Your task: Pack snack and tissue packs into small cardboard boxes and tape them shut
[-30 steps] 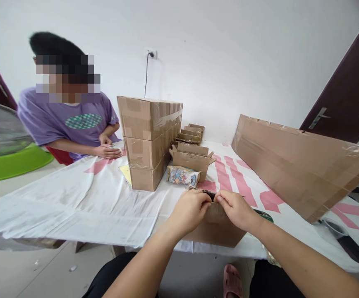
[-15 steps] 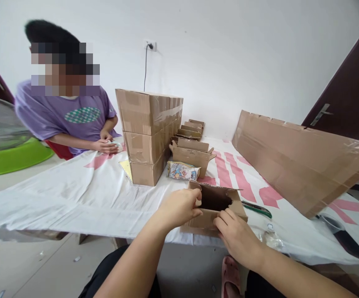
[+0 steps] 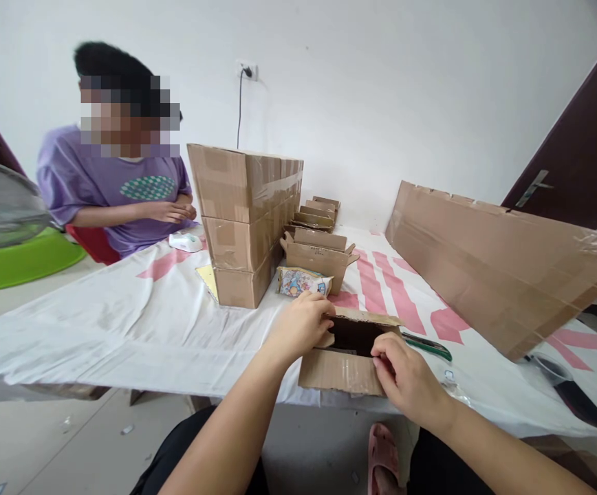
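Observation:
Right before me at the table's front edge sits an open cardboard box (image 3: 337,373), its inside dark. My left hand (image 3: 303,323) pinches the flap at the box's left rear corner. At the right front corner, the bent fingers of my right hand (image 3: 406,375) are closed on the flap edge. The front flap leans outward toward me. Just behind the box lies a printed, wrapped packet (image 3: 303,282). A green utility knife (image 3: 427,346) rests to the right of the box, close to my right hand.
Taped cartons (image 3: 231,244) are stacked behind to the left. Beyond the packet, several open boxes (image 3: 313,258) stand in a row. A large cardboard panel (image 3: 489,261) and a black-handled tool (image 3: 582,405) are at right. A co-worker (image 3: 123,172) sits left, near a white object (image 3: 186,241).
My left hand has moved up a little. My right hand has shifted up and right, and the front flap now leans outward. The co-worker's hands have left the white object.

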{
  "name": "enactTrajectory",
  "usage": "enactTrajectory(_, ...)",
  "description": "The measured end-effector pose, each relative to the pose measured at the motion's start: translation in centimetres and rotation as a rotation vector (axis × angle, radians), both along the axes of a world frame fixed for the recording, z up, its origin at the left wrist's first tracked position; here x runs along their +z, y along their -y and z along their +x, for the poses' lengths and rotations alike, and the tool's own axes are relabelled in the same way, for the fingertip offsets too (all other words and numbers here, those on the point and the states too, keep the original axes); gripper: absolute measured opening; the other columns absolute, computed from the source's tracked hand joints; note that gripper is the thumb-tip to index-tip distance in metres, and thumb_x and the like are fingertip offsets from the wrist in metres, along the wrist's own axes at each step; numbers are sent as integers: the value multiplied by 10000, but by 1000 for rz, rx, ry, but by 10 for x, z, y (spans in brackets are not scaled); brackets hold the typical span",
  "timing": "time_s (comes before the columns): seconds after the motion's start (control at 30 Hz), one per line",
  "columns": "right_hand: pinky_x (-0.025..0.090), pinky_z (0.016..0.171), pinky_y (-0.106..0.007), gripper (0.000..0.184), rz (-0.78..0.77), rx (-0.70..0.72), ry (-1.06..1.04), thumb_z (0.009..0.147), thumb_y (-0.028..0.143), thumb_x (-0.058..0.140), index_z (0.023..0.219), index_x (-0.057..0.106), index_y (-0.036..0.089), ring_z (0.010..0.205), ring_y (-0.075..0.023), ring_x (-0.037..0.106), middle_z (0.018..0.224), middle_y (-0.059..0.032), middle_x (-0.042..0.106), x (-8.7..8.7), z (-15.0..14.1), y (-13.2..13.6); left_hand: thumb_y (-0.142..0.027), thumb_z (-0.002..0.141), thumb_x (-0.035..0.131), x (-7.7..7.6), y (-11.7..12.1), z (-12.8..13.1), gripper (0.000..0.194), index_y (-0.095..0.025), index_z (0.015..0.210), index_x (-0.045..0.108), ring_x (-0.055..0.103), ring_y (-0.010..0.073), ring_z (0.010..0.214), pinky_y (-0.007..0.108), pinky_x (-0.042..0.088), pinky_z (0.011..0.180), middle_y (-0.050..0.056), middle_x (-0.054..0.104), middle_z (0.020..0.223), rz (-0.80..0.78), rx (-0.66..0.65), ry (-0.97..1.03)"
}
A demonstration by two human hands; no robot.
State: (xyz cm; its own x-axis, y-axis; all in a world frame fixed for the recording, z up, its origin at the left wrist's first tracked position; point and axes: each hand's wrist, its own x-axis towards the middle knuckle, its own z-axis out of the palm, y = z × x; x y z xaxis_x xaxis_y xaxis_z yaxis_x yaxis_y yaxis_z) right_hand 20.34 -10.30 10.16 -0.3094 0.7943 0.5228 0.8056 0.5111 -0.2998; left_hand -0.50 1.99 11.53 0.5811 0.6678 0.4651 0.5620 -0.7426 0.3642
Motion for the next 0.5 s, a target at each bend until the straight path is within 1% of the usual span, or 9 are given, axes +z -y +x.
enactTrajectory(0.07, 458, 741, -330, 136, 44, -35, 23, 876, 87, 439, 924, 472, 210, 851, -187, 535, 927, -52, 548, -1, 2, -2, -137, 774, 657, 0, 0, 1, 80, -213, 787, 679, 557, 211, 899, 317, 432, 833, 15, 670, 860, -4, 16, -11)
enactTrajectory(0.17, 448, 831, -400, 101, 117, -87, 96, 865, 133, 512, 946, 511, 194, 952, -233, 519, 988, -81, 551, -3, 3, -5, -172, 770, 659, -1, 2, 2, 43, -209, 776, 679, 561, 218, 897, 319, 435, 820, 24, 672, 848, -18, 26, -46)
enactTrajectory(0.23, 434, 875, -435, 102, 132, -106, 143, 867, 150, 526, 962, 537, 186, 999, -253, 507, 1031, -98, 552, -6, 2, -5, -190, 758, 662, -3, 3, 3, 46, -209, 793, 684, 561, 226, 905, 321, 442, 809, 32, 673, 867, -17, 31, -76)
enactTrajectory(0.37, 431, 888, -440, 107, 96, -105, 169, 901, 154, 475, 913, 576, 188, 996, -245, 515, 1017, -93, 574, -11, 1, -6, -192, 744, 653, -6, 4, 6, 67, -213, 796, 689, 555, 239, 938, 326, 448, 815, 41, 668, 889, -10, 58, -128)
enactTrajectory(0.5, 450, 855, -418, 91, 40, -92, 122, 889, 165, 500, 873, 584, 195, 951, -230, 536, 963, -73, 594, -6, 5, -13, -197, 747, 663, -5, 5, 8, 51, -209, 790, 687, 547, 250, 959, 336, 444, 827, 50, 665, 895, -16, 74, -161)
